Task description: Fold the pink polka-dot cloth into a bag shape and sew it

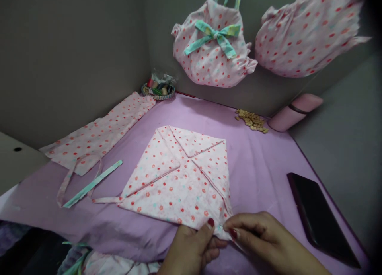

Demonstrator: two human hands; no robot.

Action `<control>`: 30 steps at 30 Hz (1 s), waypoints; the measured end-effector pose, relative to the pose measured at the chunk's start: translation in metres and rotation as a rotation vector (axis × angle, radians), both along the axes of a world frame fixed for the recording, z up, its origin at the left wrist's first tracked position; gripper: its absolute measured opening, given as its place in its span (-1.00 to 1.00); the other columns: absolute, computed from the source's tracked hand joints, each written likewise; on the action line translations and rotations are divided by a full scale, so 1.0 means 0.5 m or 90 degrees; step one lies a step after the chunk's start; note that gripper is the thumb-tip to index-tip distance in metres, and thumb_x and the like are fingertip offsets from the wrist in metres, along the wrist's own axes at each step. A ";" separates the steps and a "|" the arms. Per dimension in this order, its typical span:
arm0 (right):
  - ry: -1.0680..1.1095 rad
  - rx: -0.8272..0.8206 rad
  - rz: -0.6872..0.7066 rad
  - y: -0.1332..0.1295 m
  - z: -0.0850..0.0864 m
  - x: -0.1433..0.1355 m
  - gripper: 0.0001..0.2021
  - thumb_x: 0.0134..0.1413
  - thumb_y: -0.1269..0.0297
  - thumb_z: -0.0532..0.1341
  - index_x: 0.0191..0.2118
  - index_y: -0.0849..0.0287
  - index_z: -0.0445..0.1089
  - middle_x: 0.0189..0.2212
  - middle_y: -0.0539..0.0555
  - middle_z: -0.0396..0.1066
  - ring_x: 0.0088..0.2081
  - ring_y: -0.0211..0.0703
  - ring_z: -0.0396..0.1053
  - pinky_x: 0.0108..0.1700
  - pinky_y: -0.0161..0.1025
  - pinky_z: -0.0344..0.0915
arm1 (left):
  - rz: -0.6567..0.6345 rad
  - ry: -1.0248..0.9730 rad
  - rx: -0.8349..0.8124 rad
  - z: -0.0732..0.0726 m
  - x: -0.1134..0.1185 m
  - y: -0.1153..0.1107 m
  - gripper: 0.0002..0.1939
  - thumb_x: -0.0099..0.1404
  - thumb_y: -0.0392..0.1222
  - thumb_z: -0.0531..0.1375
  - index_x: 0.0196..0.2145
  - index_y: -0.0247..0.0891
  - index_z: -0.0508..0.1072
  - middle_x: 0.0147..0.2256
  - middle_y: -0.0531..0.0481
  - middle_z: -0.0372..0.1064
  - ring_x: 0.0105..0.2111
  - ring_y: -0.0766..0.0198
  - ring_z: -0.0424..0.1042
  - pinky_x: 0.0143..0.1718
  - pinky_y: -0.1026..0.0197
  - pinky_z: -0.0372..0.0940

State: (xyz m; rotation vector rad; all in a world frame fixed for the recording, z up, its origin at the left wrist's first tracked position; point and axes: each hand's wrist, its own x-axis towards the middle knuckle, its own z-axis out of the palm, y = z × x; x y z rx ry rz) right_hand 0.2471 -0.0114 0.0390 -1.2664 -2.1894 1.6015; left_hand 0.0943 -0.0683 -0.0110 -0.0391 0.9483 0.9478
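Observation:
A pink floral cloth (pixel 176 191), folded so its flaps meet near the middle like an envelope, lies on a lilac table cover. My left hand (pixel 195 247) is closed on its near right corner, thumb on top and fingers underneath. At the same corner, my right hand (pixel 262 235) pinches the fabric between thumb and forefinger. Whether a needle or thread is between those fingertips is too small to make out. From the cloth's left corner runs a narrow pink strap (pixel 107 200), looping beside a mint-green strip (pixel 94 183).
Another floral cloth piece (pixel 101 131) lies at the left, below a small basket (pixel 158 96) of thread spools. Two floral bags, one with a green bow (pixel 215 34), hang behind. Peanuts (pixel 252 120), a pink bottle (pixel 294 112) and a black phone (pixel 322 219) are at the right.

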 end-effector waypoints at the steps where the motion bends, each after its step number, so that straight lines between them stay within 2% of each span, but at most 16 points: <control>1: 0.005 -0.015 -0.002 0.002 -0.003 0.002 -0.77 0.15 0.27 0.07 -0.38 0.17 0.45 -0.53 -0.04 0.40 -0.46 -0.32 0.31 -0.38 -0.43 0.24 | 0.001 -0.007 0.001 -0.001 0.000 0.000 -0.52 -0.16 -0.02 0.42 -0.30 -0.33 0.46 -0.42 -0.08 0.49 -0.49 0.33 0.45 -0.47 0.36 0.21; 6: 0.030 -0.095 -0.011 0.013 -0.026 0.017 -0.74 0.14 0.16 0.11 -0.31 0.17 0.49 -0.46 0.01 0.43 -0.42 -0.27 0.30 -0.35 -0.38 0.22 | -0.006 -0.039 0.007 -0.009 -0.001 0.000 -0.57 -0.17 -0.02 0.42 -0.41 -0.36 0.46 -0.42 -0.08 0.49 -0.50 0.36 0.45 -0.49 0.38 0.20; 10: 0.055 -0.120 -0.022 0.019 -0.037 0.022 -0.74 0.11 0.12 0.16 -0.25 0.13 0.52 -0.44 0.03 0.47 -0.40 -0.25 0.32 -0.34 -0.36 0.23 | -0.019 -0.046 0.009 -0.010 -0.004 0.000 -0.57 -0.13 -0.04 0.41 -0.35 -0.37 0.48 -0.39 -0.12 0.50 -0.49 0.35 0.46 -0.48 0.39 0.22; 21: 0.120 -0.185 -0.059 0.022 -0.060 0.026 -0.82 0.05 0.18 0.24 -0.27 0.08 0.54 -0.42 0.03 0.50 -0.39 -0.28 0.36 -0.32 -0.37 0.25 | -0.060 -0.039 0.024 -0.011 -0.014 -0.002 -0.64 0.02 -0.07 0.34 -0.31 -0.41 0.49 -0.30 -0.24 0.50 -0.43 0.26 0.48 -0.44 0.32 0.27; 30: 0.165 -0.195 -0.043 0.023 -0.068 0.016 -0.85 0.09 0.21 0.21 -0.32 0.11 0.52 -0.44 0.02 0.48 -0.39 -0.31 0.34 -0.31 -0.40 0.24 | -0.035 -0.051 0.016 -0.007 -0.009 0.002 -0.64 -0.11 -0.10 0.41 -0.39 -0.38 0.48 -0.37 -0.16 0.51 -0.50 0.36 0.45 -0.47 0.38 0.23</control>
